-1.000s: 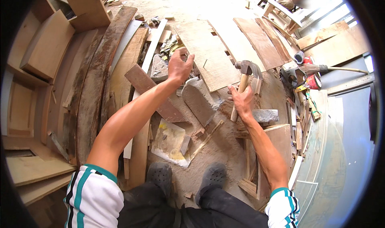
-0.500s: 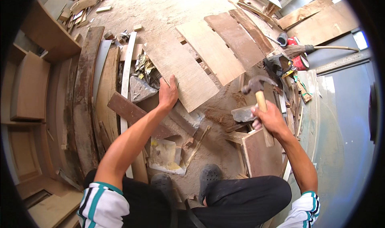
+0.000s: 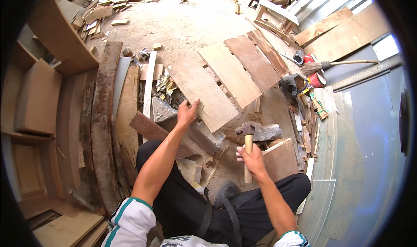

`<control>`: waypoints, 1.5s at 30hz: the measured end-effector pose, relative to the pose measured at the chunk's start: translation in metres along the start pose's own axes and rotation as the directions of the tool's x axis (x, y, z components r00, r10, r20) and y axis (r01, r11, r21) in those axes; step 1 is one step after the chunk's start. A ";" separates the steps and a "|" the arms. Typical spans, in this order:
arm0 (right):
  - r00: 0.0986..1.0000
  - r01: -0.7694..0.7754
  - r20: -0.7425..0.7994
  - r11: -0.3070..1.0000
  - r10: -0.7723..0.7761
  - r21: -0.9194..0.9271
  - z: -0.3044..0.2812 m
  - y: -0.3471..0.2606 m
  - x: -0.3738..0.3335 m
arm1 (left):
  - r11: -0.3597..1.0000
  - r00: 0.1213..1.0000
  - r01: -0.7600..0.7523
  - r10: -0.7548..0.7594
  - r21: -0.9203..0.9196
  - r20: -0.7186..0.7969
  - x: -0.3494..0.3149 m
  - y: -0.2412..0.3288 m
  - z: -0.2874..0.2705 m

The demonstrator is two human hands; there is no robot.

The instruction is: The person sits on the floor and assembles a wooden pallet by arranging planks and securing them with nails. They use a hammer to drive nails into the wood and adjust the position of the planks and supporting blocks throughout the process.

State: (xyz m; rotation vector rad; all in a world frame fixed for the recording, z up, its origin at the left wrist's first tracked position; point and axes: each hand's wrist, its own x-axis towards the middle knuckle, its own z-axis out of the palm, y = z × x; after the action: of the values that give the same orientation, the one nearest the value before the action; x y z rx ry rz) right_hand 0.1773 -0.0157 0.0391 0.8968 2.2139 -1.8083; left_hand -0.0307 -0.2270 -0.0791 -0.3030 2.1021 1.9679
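A person crouches on a dusty workshop floor, seen from above. The left hand (image 3: 187, 113) is closed on the near edge of a pale plywood board (image 3: 202, 90) — a long, flat, light tan rectangle lying at a slant on the ground, its surface plain and slightly scuffed. Two more boards (image 3: 247, 66), one pale and one reddish brown, lie side by side just beyond it. The right hand (image 3: 251, 158) is wrapped tight around the light wooden handle of a hammer (image 3: 246, 136), its dark metal head pointing up and away, near the board's lower corner. A dark plank (image 3: 152, 131) lies under the left forearm — beside it, a grey stone block (image 3: 204, 138).
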 end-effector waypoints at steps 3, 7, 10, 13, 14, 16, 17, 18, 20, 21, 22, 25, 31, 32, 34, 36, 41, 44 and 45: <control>0.975 0.102 -0.196 0.994 -0.107 -0.036 0.027 0.044 0.027 | 0.999 0.999 -0.044 0.043 -0.016 -0.031 0.014 -0.023 0.022; 0.904 0.063 -0.407 0.982 -0.133 -0.181 0.080 0.038 0.052 | 0.994 0.997 -0.001 0.011 0.114 -0.082 0.007 -0.007 0.011; 0.841 0.111 -0.501 0.971 -0.205 -0.211 0.100 0.038 0.068 | 0.989 0.991 -0.019 0.037 0.146 -0.126 0.008 -0.010 0.011; 0.852 0.058 -0.504 0.984 -0.138 -0.171 0.109 0.025 0.067 | 0.995 0.991 -0.033 0.045 0.093 -0.129 0.012 -0.014 0.013; 0.847 0.072 -0.513 0.987 -0.136 -0.143 0.110 0.023 0.064 | 0.996 0.992 -0.034 0.044 0.086 -0.115 0.011 -0.013 0.015; 0.847 0.071 -0.520 0.993 -0.112 -0.097 0.110 0.024 0.063 | 0.996 0.995 -0.035 0.041 0.078 -0.087 0.010 -0.012 0.013; 0.842 0.102 -0.525 0.992 -0.123 -0.069 0.108 0.035 0.069 | 0.997 0.996 -0.040 0.045 0.072 -0.073 0.011 -0.010 0.014; 0.838 0.134 -0.529 0.990 -0.135 -0.040 0.107 0.046 0.075 | 0.997 0.997 -0.046 0.049 0.066 -0.058 0.012 -0.009 0.014; 0.836 0.122 -0.540 0.992 -0.102 0.002 0.112 0.043 0.072 | 0.997 0.999 -0.027 0.030 0.079 -0.039 0.012 -0.006 0.009; 0.836 0.102 -0.542 0.995 -0.091 -0.009 0.113 0.041 0.072 | 0.994 0.999 -0.018 0.022 0.103 -0.036 0.013 -0.005 0.008; 0.836 0.080 -0.544 0.997 -0.078 -0.021 0.113 0.040 0.071 | 0.992 0.999 -0.006 0.011 0.128 -0.033 0.012 -0.003 0.006; 0.827 0.019 -0.559 0.997 -0.054 -0.069 0.113 0.035 0.066 | 0.986 1.000 -0.007 0.010 0.168 -0.018 0.011 0.002 0.005; 0.813 -0.012 -0.580 0.994 -0.052 -0.105 0.116 0.034 0.062 | 0.986 0.999 -0.037 0.038 0.165 -0.005 0.013 0.000 0.000; 0.818 0.005 -0.572 0.996 -0.056 -0.091 0.118 0.039 0.066 | 0.988 0.999 -0.045 0.048 0.145 -0.015 0.015 -0.003 -0.002; 0.825 0.034 -0.561 0.997 -0.066 -0.067 0.116 0.049 0.072 | 0.989 0.999 -0.049 0.052 0.141 -0.015 0.015 -0.003 -0.002; 0.829 0.061 -0.554 0.997 -0.077 -0.047 0.111 0.061 0.076 | 0.986 0.999 -0.042 0.044 0.161 -0.009 0.009 0.002 0.002; 0.836 0.058 -0.544 0.998 -0.070 -0.040 0.111 0.058 0.074 | 0.982 0.999 -0.032 0.037 0.187 -0.023 0.004 0.008 0.001; 0.827 0.044 -0.557 0.996 -0.077 -0.071 0.110 0.054 0.071 | 0.983 0.999 -0.015 0.021 0.182 -0.032 0.005 0.006 0.003; 0.821 0.039 -0.564 0.995 -0.083 -0.090 0.110 0.053 0.070 | 0.985 0.999 -0.027 0.033 0.171 -0.031 0.005 0.004 0.003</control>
State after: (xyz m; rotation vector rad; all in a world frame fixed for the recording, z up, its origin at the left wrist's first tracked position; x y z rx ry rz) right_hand 0.1214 -0.0879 -0.0674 1.5317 2.6488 -1.6115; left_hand -0.0370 -0.2234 -0.0768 -0.2746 2.2911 1.7950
